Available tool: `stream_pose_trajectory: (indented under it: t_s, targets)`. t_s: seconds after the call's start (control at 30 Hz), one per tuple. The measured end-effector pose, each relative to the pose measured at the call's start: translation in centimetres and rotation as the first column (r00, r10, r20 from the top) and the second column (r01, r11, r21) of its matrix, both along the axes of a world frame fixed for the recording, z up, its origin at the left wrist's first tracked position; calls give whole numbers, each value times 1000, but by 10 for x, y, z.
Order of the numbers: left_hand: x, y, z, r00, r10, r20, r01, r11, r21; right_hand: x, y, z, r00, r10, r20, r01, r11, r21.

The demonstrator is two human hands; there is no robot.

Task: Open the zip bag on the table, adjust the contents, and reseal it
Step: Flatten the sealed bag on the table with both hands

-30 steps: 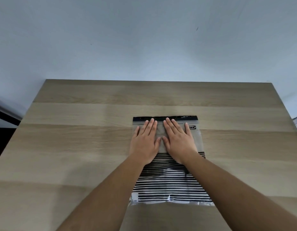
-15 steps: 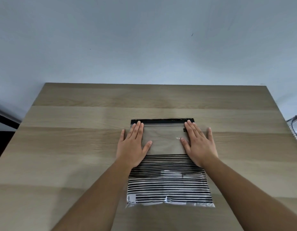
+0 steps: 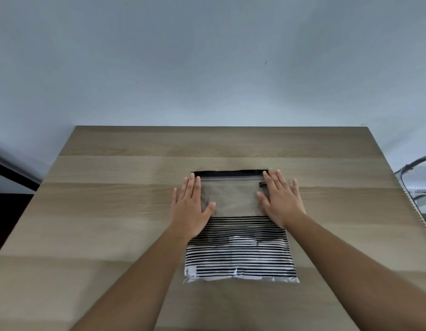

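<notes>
A clear zip bag (image 3: 233, 199) lies flat on the wooden table (image 3: 111, 211), its black zip strip (image 3: 228, 173) at the far end. Black stripes cover the bag's near half, and white contents (image 3: 240, 254) show through there. My left hand (image 3: 190, 206) lies palm down on the bag's left edge, fingers spread, holding nothing. On the right edge my right hand (image 3: 280, 199) lies flat the same way, its fingertips touching the right end of the zip strip. The bag's upper clear part between the hands looks flat.
The table's far edge meets a pale wall (image 3: 207, 68). A wire-frame object (image 3: 419, 177) stands off the table's right side. A dark strip (image 3: 9, 170) runs along the floor at the left.
Both hands slid apart from the bag's middle to its left and right edges, staying flat on it. The view shifted slightly.
</notes>
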State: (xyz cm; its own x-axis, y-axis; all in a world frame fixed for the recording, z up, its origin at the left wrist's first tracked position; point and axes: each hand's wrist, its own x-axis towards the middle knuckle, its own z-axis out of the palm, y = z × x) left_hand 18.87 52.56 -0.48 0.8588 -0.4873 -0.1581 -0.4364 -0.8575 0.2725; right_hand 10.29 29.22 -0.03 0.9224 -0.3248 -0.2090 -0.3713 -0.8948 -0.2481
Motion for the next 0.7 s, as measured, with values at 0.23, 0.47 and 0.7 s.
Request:
stream_pose_trajectory:
  t_s: [0.23,0.47,0.7]
  targets:
    - [-86,16,-1,984,-174,35,175,984,-26,-57,85,10,979,140,146,-159,979,130]
    - [-114,30,-23,983,-173,58,172,985,32,-86,103,-18,963,269,1,-269,963,27]
    - [-112,37,-26,981,-176,79,175,984,20,-94,91,-26,970,241,-4,-241,969,-45]
